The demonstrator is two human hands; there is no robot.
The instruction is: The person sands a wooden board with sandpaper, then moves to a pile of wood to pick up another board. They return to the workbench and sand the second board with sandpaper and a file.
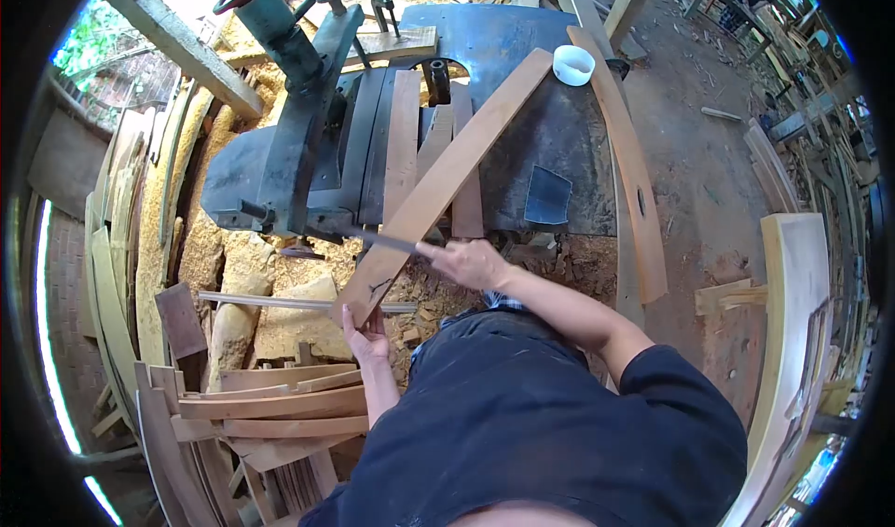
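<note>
My left hand [369, 339] is closed round the near end of a long wooden board [457, 165], thumb on top. The board slants away to the upper right, its far part lying over the machine's dark metal table [536, 108]. Dark marks show on its face near my hand. In my right hand [471, 264] is a hand tool with a long, flat grey blade [384, 241]. Its fingers wrap the handle, and the blade crosses over the board's near part, pointing left. Whether it is a file or a knife I cannot tell.
A machine arm [322, 108] rises left of the board. On the table are a white ring-shaped thing [573, 65] and a dark square sheet [547, 195]. A curved plank [626, 168] lies along the right edge. Curved wooden pieces [280, 403] are stacked at lower left, with sawdust beyond.
</note>
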